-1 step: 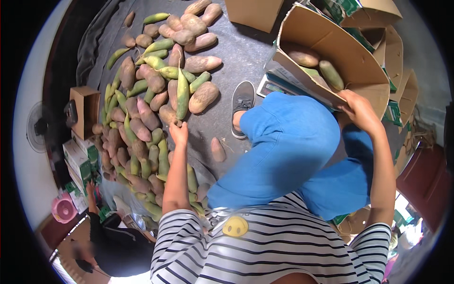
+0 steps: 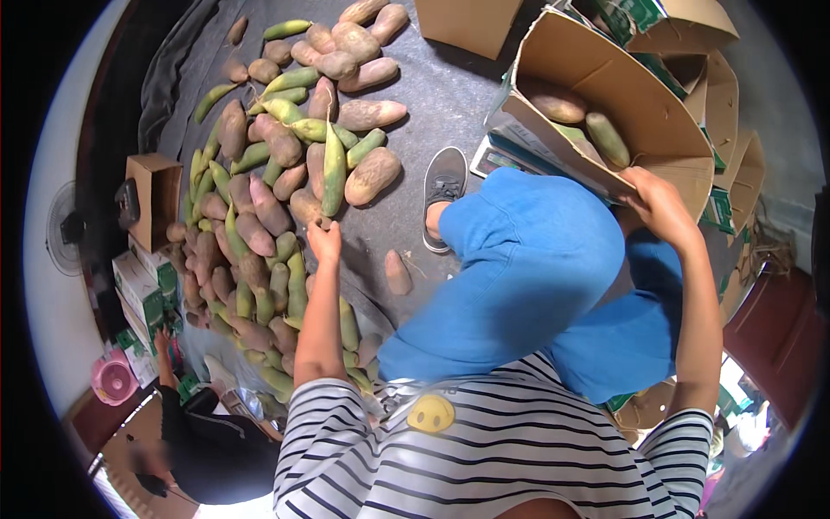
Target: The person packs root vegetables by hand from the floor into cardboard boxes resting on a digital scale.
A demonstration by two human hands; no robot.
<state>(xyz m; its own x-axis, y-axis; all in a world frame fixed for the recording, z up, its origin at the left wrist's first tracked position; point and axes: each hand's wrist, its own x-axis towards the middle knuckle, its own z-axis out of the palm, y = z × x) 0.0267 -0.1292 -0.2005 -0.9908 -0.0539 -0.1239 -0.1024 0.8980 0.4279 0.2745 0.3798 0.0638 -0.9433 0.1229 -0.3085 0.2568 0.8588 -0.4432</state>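
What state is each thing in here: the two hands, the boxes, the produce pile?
left hand: stretched to the pile, touching a brownish root, grip unclear
right hand: grasping the rim of the big box
big cardboard box: open, tilted toward the person, a few roots inside
small cardboard box: open, on its side, dark object inside
root pile: loose, spread on dark mat
lone root: lying apart from the pile

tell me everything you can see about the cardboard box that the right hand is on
The cardboard box is plain brown corrugated card, open, and tipped so its mouth faces the camera, with its flaps spread. Inside lie a few long root vegetables, one brownish pink, the others greenish. It sits at the upper right on the dark floor mat, among other flattened and open cartons. The right hand grips its near lower edge, next to the blue-trousered knee.
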